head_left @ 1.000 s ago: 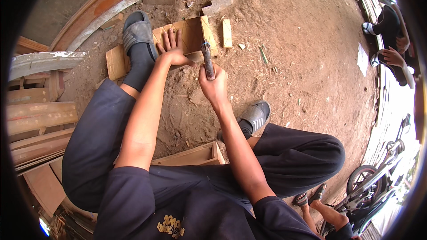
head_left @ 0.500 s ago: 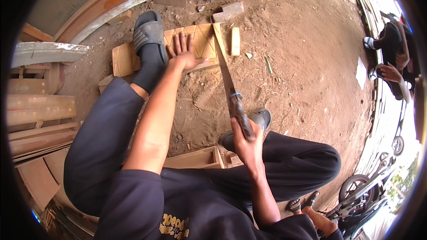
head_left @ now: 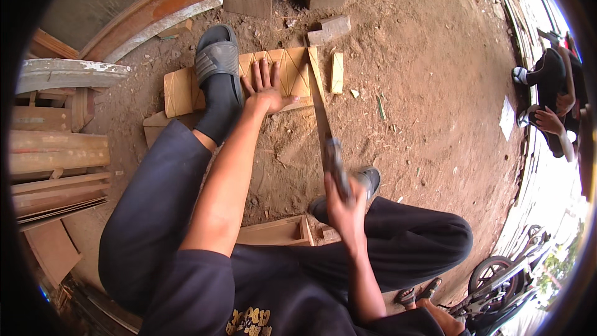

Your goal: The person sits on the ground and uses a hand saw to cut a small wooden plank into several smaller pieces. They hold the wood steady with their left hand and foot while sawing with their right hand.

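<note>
My left hand lies on a pale wooden board marked with zigzag lines, its fingers spread and pointing away from me. To its left, my sandalled foot presses on the same board. My right hand is wrapped round the dark handle of a handsaw; the handle is slightly blurred. The saw's blade runs away from me and meets the board near its right end. A narrow offcut with a drawn line lies on the dirt just right of the blade.
A wood block sits beyond the board. Stacked planks and a framed panel stand at the left. Nearer me is an open wooden box. Other people are at the right edge, with a motorcycle below.
The view has shifted, so the board and foot appear lower. My right hand keeps its grip on the saw, whose handle has blurred. My left hand stays on the board.
</note>
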The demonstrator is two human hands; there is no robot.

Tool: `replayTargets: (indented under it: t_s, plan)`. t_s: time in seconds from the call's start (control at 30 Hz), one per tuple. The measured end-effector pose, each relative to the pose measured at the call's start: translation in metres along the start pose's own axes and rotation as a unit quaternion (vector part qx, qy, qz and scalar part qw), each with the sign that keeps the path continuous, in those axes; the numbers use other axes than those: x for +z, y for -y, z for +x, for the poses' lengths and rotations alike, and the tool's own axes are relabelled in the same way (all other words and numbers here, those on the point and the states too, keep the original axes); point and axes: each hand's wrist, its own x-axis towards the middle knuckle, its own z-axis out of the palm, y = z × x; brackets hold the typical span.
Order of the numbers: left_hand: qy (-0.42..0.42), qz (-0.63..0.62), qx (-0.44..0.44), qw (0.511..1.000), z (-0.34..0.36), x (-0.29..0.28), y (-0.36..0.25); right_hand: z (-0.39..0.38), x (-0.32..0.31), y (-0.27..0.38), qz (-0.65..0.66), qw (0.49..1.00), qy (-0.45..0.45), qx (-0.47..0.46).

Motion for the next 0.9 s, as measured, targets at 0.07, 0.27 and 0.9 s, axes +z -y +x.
replayTargets:
  t_s: [0.07, 0.27, 0.9]
  plan:
    - [0.001, -0.002, -0.003, 1.000, 0.001, -0.001, 0.003, 0.041, 0.017, 0.007, 0.041, 0.996, -0.012, 0.076]
    - [0.029, 0.011, -0.009, 0.999, -0.002, -0.008, -0.001, -0.006, 0.011, -0.014, -0.019, 0.999, -0.006, 0.033]
    - [0.015, 0.011, -0.014, 1.000, 0.005, 0.000, -0.004, 0.046, 0.023, -0.012, -0.018, 0.999, -0.035, 0.011]
